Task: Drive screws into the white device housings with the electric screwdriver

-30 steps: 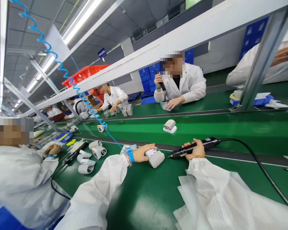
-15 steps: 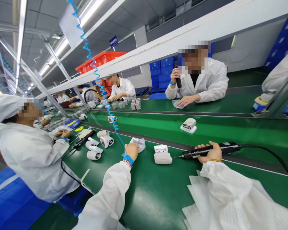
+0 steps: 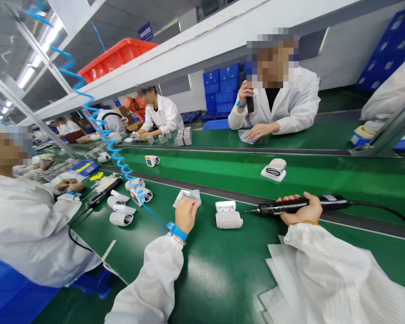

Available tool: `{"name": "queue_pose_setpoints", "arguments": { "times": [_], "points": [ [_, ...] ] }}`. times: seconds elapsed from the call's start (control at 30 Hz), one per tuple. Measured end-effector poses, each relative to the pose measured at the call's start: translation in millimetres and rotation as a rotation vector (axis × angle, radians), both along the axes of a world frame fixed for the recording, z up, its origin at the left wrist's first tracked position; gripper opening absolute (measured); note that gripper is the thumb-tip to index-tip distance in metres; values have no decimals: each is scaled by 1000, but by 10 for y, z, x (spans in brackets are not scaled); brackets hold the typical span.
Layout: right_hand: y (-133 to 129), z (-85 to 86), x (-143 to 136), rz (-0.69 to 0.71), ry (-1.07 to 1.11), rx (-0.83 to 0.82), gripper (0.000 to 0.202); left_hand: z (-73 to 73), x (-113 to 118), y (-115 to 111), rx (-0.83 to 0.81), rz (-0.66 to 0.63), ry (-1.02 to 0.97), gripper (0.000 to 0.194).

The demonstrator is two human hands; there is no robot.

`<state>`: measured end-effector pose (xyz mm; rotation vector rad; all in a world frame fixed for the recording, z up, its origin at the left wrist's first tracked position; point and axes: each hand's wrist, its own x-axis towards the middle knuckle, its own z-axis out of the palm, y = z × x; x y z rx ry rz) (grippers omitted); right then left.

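My right hand (image 3: pixel 303 210) is wrapped round a black electric screwdriver (image 3: pixel 332 202), its bit pointing left above the green bench. My left hand (image 3: pixel 186 215), with a blue wrist strap, has its fingers bent down at a small clear plastic bag (image 3: pixel 195 196); what its fingertips hold is hidden. Between my hands lie a white rolled cuff (image 3: pixel 228 220) and, just behind it, a small white case (image 3: pixel 225 206). Flat translucent bags (image 3: pixel 283 279) lie under my right sleeve.
Several white cuffs (image 3: pixel 121 218) and another screwdriver (image 3: pixel 104 193) lie at the left, by a seated co-worker (image 3: pixel 30 225). A green belt (image 3: pixel 202 171) carries two devices. Across it, a person (image 3: pixel 276 103) sits. A coiled blue cord hangs at left.
The view has shifted, moving the left-hand items leftward. My left hand has moved slightly relative to the bag, and a white edge now shows there. My right hand still holds the screwdriver.
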<state>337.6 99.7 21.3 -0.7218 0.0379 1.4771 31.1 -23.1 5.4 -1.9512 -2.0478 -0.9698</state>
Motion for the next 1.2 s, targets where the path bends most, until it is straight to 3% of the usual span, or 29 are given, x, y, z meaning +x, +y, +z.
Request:
{"name": "queue_pose_setpoints", "arguments": {
  "times": [0.17, 0.27, 0.43, 0.63, 1.2],
  "points": [
    [-133, 216, -10, -19, 51, 65, 19, -16, 512, -210, 92, -359, -117, 20],
    [-269, 336, -92, 20, 67, 119, 22, -26, 655, -267, 144, -493, -229, 16],
    [-494, 441, -287, 134, -5, 260, 21, -62, 676, -265, 106, -460, -247, 11],
    [-654, 477, -454, 158, -151, 349, 26, -113, 683, -260, 121, -545, -69, 16],
    [-736, 484, -513, 199, -186, 423, 26, -130, 712, -228, 200, -541, 109, 19]
  ]
}}
